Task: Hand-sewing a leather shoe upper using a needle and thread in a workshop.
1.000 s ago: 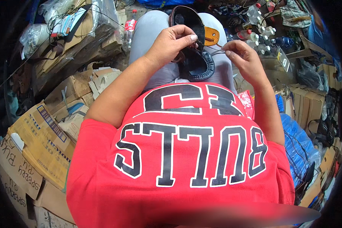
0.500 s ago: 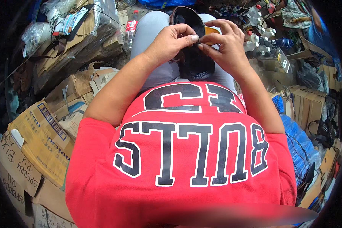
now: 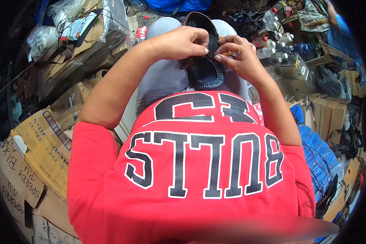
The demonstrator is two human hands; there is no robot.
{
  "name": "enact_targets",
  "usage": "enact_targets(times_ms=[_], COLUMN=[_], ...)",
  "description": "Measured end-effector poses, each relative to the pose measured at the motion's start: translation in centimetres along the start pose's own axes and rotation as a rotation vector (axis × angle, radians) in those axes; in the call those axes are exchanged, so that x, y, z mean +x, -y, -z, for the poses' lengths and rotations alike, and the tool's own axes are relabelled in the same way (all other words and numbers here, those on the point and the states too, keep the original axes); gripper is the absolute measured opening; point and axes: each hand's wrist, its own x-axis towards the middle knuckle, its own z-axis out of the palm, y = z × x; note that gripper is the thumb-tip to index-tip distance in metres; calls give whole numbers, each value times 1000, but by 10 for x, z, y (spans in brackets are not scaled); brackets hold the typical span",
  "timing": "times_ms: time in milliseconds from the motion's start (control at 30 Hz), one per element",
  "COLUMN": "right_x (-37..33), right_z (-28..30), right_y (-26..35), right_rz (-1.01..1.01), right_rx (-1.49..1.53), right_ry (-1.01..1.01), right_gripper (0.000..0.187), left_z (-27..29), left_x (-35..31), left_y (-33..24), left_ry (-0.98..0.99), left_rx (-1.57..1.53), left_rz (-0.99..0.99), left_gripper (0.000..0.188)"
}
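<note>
A black moccasin-style shoe (image 3: pixel 211 75) with a gathered seam round its toe lies across my lap, its toe toward me and its brown-edged heel end pointing away. Over the middle of the shoe, my left hand (image 3: pixel 187 42) has thumb and forefinger pinched together. Close to its right, the fingers of my right hand (image 3: pixel 240 55) are pinched too, near the shoe's side. Whatever sits in either pinch is too small to make out. Something yellow shows in part behind my right hand's fingers. My knees in pale grey trousers (image 3: pixel 160 77) bear the shoe.
Several small clear bottles (image 3: pixel 272 51) stand beyond my right hand. A red-labelled bottle (image 3: pixel 141 32) is beside my left knee. Flattened cardboard (image 3: pixel 40 150) is piled at left, with a cardboard box (image 3: pixel 329 112) and blue plastic sheeting (image 3: pixel 319 152) at right.
My left forearm has swung outward and my left hand has turned palm-down, still pinched near the shoe. The right hand has dipped slightly, and less of the yellow thing shows.
</note>
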Motion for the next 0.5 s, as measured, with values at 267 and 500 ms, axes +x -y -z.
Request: enact_targets(times_ms=[267,500], right_x=[2,2], right_z=[-2,0], right_y=[-4,-11], right_rz=[-17,-69], right_rx=[115,514], right_ry=[-9,-20], right_gripper=[15,10], left_z=[-17,-22], left_x=[11,9], left_y=[7,26], left_ry=[-260,-213], left_rx=[-121,-396], left_rz=[151,-6], left_gripper=[14,11])
